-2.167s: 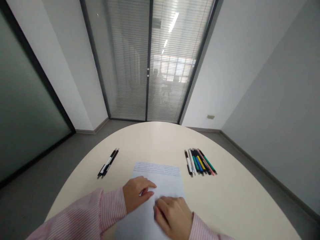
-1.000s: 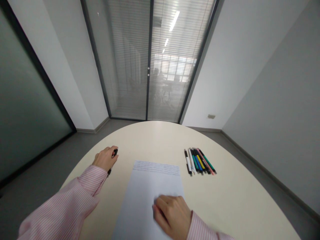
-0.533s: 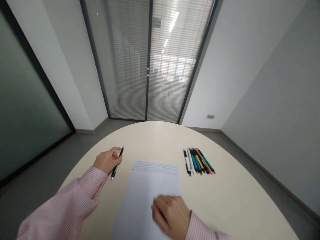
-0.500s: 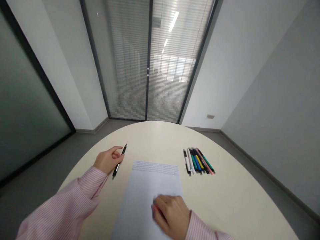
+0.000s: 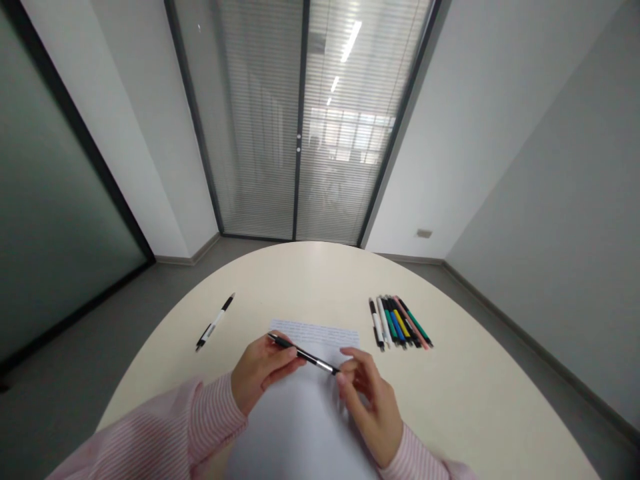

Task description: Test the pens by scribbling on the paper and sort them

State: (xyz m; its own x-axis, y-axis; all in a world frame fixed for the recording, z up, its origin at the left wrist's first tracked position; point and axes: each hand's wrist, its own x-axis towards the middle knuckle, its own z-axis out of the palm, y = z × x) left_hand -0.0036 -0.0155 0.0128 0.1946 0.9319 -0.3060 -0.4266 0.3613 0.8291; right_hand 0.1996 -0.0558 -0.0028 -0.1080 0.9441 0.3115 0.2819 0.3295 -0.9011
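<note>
A black pen with a silver band (image 5: 313, 359) is held above the white sheet of paper (image 5: 295, 427), tilted down to the right. My left hand (image 5: 267, 370) grips it near its left end between thumb and fingers. At its right end, the thumb and fingertips of my right hand (image 5: 370, 400) pinch the tip. Rows of small writing run across the top of the sheet. A white and black pen (image 5: 215, 323) lies by itself on the table, left of the paper.
Several pens in various colours (image 5: 400, 323) lie side by side to the right of the paper on the round cream table (image 5: 320, 273). Beyond the table's far edge stands a glass partition with blinds (image 5: 260, 133).
My left hand has brought the black pen from the left of the table to above the paper. My right hand has opened out from a curl and now touches the pen. The white and black pen is uncovered.
</note>
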